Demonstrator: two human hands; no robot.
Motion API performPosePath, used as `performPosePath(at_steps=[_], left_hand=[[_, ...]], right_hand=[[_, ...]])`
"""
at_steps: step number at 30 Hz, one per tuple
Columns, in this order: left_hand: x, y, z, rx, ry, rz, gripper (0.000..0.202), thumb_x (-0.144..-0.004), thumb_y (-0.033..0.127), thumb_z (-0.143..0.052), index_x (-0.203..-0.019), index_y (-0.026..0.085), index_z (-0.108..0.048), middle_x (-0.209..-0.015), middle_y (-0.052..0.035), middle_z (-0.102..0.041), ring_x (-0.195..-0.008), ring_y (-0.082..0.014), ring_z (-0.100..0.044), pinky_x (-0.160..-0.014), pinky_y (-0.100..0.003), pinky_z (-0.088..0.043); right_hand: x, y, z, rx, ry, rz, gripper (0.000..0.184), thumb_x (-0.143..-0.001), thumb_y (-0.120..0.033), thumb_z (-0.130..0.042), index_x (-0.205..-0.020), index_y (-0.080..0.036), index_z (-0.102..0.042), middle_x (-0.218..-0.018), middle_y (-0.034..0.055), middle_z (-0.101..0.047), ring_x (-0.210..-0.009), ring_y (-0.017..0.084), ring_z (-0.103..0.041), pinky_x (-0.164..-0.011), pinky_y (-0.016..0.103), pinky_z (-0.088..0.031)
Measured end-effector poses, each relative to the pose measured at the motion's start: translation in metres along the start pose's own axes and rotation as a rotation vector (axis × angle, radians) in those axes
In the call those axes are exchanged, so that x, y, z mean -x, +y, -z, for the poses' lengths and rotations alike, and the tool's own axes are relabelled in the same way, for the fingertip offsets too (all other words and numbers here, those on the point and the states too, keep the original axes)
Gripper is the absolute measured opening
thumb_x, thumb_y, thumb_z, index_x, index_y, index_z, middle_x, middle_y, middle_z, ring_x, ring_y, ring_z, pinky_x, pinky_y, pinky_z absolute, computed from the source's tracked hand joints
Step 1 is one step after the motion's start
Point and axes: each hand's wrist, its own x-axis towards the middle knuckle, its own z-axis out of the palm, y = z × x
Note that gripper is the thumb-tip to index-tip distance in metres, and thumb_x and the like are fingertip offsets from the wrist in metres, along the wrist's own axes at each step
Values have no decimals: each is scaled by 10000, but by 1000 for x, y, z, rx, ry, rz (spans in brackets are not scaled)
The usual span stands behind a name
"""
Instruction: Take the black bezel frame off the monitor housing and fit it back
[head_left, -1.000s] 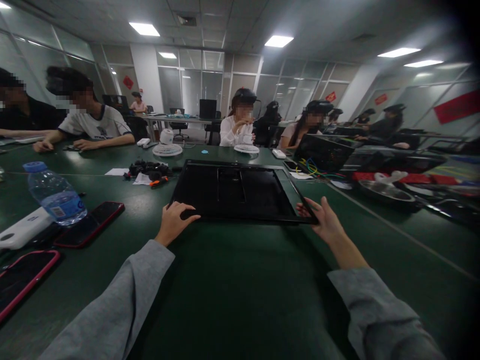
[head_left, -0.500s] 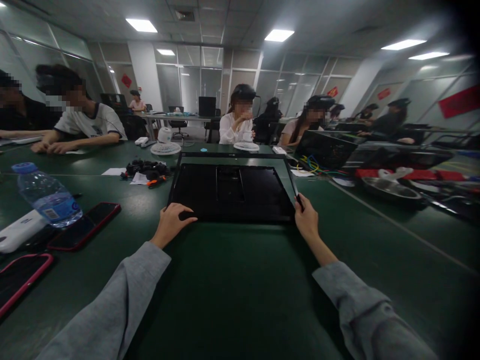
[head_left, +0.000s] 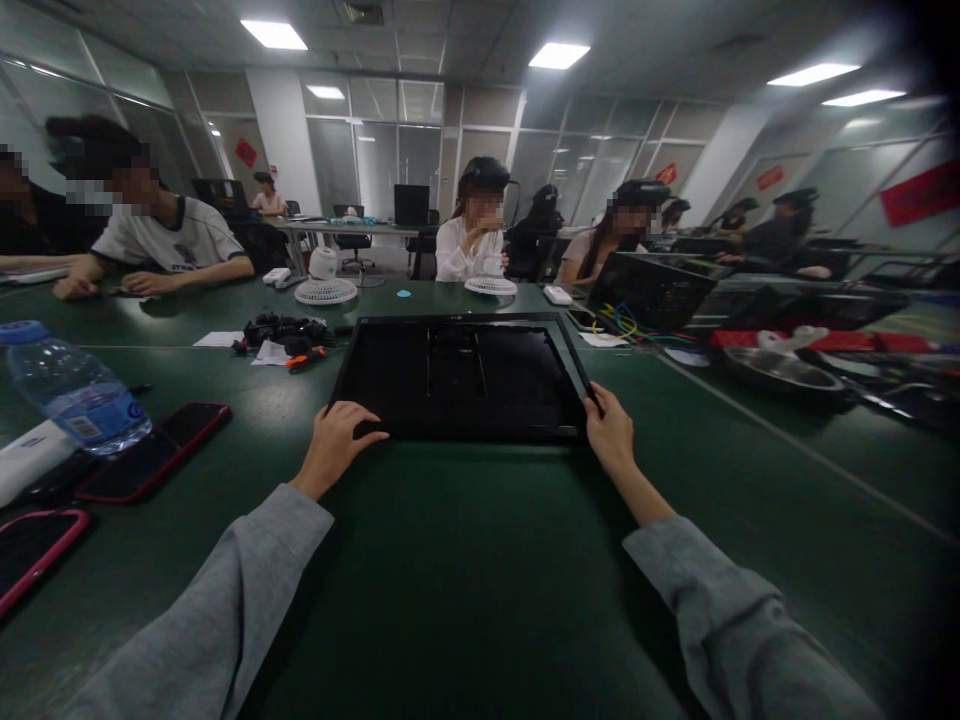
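A black monitor back cover [head_left: 382,370] lies in front of me on the green table, its hollow inside facing up with a recessed panel near the middle. Over it sits a thin black monitor bezel [head_left: 465,321], its far bar close to the cover's far edge. My left hand [head_left: 337,445] is curled around the near left corner, thumb stretched along the near edge. At the right side, my right hand [head_left: 611,430] has its fingers wrapped round the bezel's side bar. Whether the bezel touches the cover all round cannot be made out.
To the left are a water bottle [head_left: 82,400], a phone [head_left: 161,450] and another red-edged phone [head_left: 34,550]. Dark cables [head_left: 281,335] lie beyond. A metal bowl [head_left: 784,370] and computer parts [head_left: 649,295] stand right. Several people sit around, with small white fans [head_left: 325,285] opposite.
The bezel's far side has come down towards the back cover, and the right hand has lowered slightly with it. The left hand stays at its corner. My view has shifted a little.
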Motion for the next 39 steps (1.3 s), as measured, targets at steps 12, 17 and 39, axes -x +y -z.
performPosePath(at_steps=[12,17,39], left_hand=[[0,5,0,7,9,38,269,-850,502,-722,-986,270,-719,-1067,-56,-724,-1140,-304,-590,-1061,-520,-356],[-1,0,-2,-2,-23,39,284,-847,497,-729,-995,255,-716,-1073,-55,-719,-1133,-296,-590,-1033,-499,-383],[-4,-43,-16,184,352,528,409,-953,286,-570,-1318,110,-623,-1284,-176,-656,-1173,-267,-636,-1064,-437,-471]], right_hand=[[1,-2,0,3,-10,-6,510,-909,-373,-485,-1374,-198,-598,-1237,139,-709,-1176,322,-648,-1014,502,-479],[0,3,-2,19,-41,-27,498,-905,-360,-496,-1363,-203,-608,-1212,138,-718,-1159,324,-655,-1013,504,-480],[-4,19,-9,-30,-109,-44,534,-905,-423,-523,-1374,-189,-626,-1212,149,-714,-1158,312,-662,-1039,487,-485]])
